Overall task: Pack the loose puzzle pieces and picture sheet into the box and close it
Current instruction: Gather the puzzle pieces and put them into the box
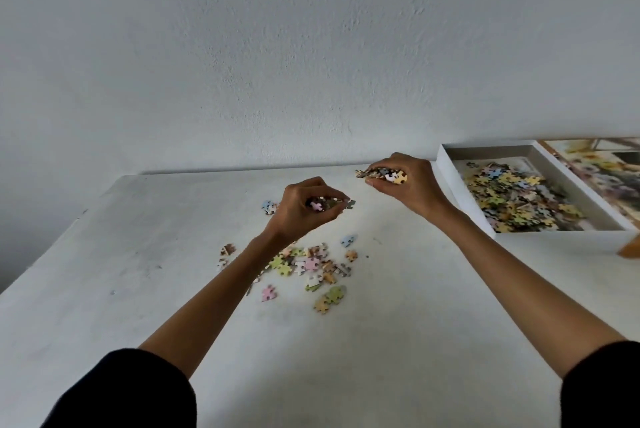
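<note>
Both hands are raised above the white table (138,289), each carrying a load of puzzle pieces. The right hand (403,185) is clenched on a full handful, with pieces jutting past the fingers on its left and far sides; it hangs just left of the open box (450,178), which sits at the far right of the table and already holds a heap of packed pieces (516,200). The left hand (308,207) is curled on a smaller handful, one piece (350,204) pinched at its fingertips and protruding to the right. The main risk, in my judgement, is spillage: the right-hand load is overfull and loosely confined, so pieces could drop on the table short of the box wall if the grip slackens before the hand clears the rim. The protruding left-hand piece is held only at its edge and could likewise fall. A scatter of loose pieces (308,265) remains on the table beneath the left forearm, with a few strays (269,206) just left of the left hand, none of them touched by the fingers. A printed panel (602,168), possibly lid or picture sheet, lies right of the box; I cannot tell which.
</note>
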Demonstrator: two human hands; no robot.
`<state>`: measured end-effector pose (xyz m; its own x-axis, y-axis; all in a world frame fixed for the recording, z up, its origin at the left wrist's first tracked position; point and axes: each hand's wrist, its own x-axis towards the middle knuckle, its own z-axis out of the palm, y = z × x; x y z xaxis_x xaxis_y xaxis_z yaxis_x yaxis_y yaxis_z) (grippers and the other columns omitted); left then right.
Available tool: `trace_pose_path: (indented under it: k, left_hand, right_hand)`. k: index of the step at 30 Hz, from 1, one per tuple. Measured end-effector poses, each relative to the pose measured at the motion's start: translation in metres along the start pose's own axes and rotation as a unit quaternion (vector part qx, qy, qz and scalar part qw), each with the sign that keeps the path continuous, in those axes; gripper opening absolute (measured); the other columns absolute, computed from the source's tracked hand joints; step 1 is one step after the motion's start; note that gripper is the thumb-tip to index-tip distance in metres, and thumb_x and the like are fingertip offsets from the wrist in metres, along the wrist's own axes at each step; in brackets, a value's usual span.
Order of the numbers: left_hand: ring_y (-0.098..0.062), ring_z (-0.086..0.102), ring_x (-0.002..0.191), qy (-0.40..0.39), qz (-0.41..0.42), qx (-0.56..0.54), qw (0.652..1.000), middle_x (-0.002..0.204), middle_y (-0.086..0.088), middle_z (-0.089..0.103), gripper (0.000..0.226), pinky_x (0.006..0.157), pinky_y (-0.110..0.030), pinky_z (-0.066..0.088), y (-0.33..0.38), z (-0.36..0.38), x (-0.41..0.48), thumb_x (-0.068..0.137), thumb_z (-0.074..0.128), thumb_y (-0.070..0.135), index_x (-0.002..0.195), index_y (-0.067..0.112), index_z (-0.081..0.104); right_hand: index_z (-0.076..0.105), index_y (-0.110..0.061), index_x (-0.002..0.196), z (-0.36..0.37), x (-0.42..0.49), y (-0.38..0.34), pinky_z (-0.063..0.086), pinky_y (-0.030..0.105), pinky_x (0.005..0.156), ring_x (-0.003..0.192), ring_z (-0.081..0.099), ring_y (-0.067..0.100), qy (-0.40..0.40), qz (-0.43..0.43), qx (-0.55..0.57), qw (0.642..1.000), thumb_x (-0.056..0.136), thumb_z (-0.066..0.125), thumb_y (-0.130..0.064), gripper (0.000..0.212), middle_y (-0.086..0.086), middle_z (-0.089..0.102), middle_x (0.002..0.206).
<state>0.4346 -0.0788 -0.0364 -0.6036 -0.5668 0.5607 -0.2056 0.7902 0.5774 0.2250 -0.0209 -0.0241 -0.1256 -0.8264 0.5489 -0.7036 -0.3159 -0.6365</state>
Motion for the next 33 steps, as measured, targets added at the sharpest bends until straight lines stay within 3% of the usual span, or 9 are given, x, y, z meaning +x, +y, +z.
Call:
trace_pose_path:
  k: [6, 10, 13, 16, 21, 24, 26, 28, 33]
  left_hand:
    - [0.001, 0.053, 0.062, -0.016, 0.023, -0.011, 1.0, 0.074, 0.019, 0.055, 0.015, 0.058, -0.006, 0.035, 0.038, 0.061, 0.053, 0.076, 0.072, 0.01, 0.09, 0.013, 0.074]
    - [-0.003, 0.052, 0.063, -0.029, 0.035, -0.022, 0.999, 0.071, 0.009, 0.056, 0.016, 0.057, -0.009, 0.035, 0.059, 0.109, 0.082, 0.075, 0.071, 0.01, 0.09, 0.014, 0.074]
    - [-0.008, 0.052, 0.064, -0.046, 0.034, -0.037, 0.998, 0.074, -0.002, 0.06, 0.016, 0.057, -0.011, 0.036, 0.072, 0.143, 0.102, 0.076, 0.07, 0.012, 0.091, 0.013, 0.074]
    - [-0.003, 0.052, 0.064, -0.062, 0.033, -0.038, 0.997, 0.076, 0.002, 0.058, 0.016, 0.057, -0.008, 0.035, 0.086, 0.176, 0.117, 0.077, 0.071, 0.018, 0.092, 0.012, 0.073]
    - [0.004, 0.053, 0.067, -0.078, 0.042, -0.034, 0.995, 0.081, 0.003, 0.061, 0.015, 0.061, -0.002, 0.036, 0.108, 0.22, 0.138, 0.077, 0.072, 0.015, 0.091, 0.008, 0.073]
    - [-0.006, 0.056, 0.071, -0.12, 0.046, -0.009, 0.992, 0.086, -0.002, 0.065, 0.018, 0.063, -0.012, 0.044, 0.111, 0.238, 0.143, 0.078, 0.071, 0.021, 0.092, 0.01, 0.073]
    - [-0.013, 0.06, 0.076, -0.15, 0.049, 0.049, 0.986, 0.093, -0.004, 0.066, 0.023, 0.066, -0.025, 0.047, 0.108, 0.246, 0.142, 0.078, 0.07, 0.031, 0.096, 0.017, 0.072]
    - [-0.015, 0.06, 0.086, -0.176, 0.05, 0.08, 0.98, 0.101, -0.004, 0.065, 0.028, 0.07, -0.027, 0.046, 0.104, 0.25, 0.14, 0.078, 0.069, 0.038, 0.1, 0.022, 0.071]
    - [-0.02, 0.059, 0.092, -0.201, 0.064, 0.075, 0.975, 0.1, -0.006, 0.065, 0.03, 0.076, -0.032, 0.049, 0.101, 0.251, 0.14, 0.078, 0.067, 0.039, 0.1, 0.019, 0.07]
  right_hand:
    - [0.072, -0.008, 0.094, -0.079, -0.001, 0.04, 0.044, 0.021, 0.067, 0.074, 0.06, 0.015, 0.035, 0.008, -0.032, 0.999, 0.075, 0.074, -0.017, 0.021, 0.007, 0.068, 0.084]
    - [0.071, -0.005, 0.097, -0.123, -0.004, 0.069, 0.045, 0.028, 0.07, 0.077, 0.061, 0.02, 0.047, 0.02, -0.057, 0.997, 0.075, 0.073, -0.016, 0.024, 0.013, 0.07, 0.087]
    - [0.07, -0.003, 0.099, -0.148, -0.007, 0.092, 0.042, 0.015, 0.07, 0.08, 0.061, 0.02, 0.045, 0.036, -0.067, 0.996, 0.075, 0.073, -0.013, 0.026, 0.014, 0.07, 0.09]
    - [0.07, -0.003, 0.1, -0.169, -0.011, 0.116, 0.037, 0.003, 0.067, 0.084, 0.064, 0.021, 0.041, 0.049, -0.088, 0.994, 0.075, 0.073, -0.017, 0.029, 0.014, 0.07, 0.093]
    - [0.066, -0.007, 0.108, -0.189, -0.015, 0.15, 0.044, 0.025, 0.085, 0.102, 0.062, 0.022, 0.006, 0.104, -0.103, 0.989, 0.076, 0.071, -0.031, 0.041, 0.011, 0.069, 0.108]
    - [0.067, -0.014, 0.106, -0.194, -0.018, 0.164, 0.047, 0.03, 0.082, 0.103, 0.061, 0.02, -0.006, 0.123, -0.121, 0.985, 0.078, 0.067, -0.04, 0.038, 0.006, 0.069, 0.11]
    - [0.067, -0.024, 0.101, -0.197, -0.02, 0.173, 0.042, 0.024, 0.065, 0.087, 0.062, 0.011, -0.013, 0.133, -0.132, 0.982, 0.079, 0.065, -0.043, 0.029, -0.002, 0.069, 0.104]
    - [0.066, -0.03, 0.099, -0.199, -0.022, 0.179, 0.037, 0.021, 0.057, 0.078, 0.057, 0.007, -0.015, 0.143, -0.137, 0.98, 0.079, 0.064, -0.045, 0.024, -0.007, 0.068, 0.097]
    - [0.067, -0.027, 0.095, -0.2, -0.025, 0.182, 0.051, 0.035, 0.078, 0.091, 0.062, 0.013, -0.014, 0.144, -0.096, 0.985, 0.079, 0.065, -0.042, 0.022, -0.006, 0.068, 0.092]
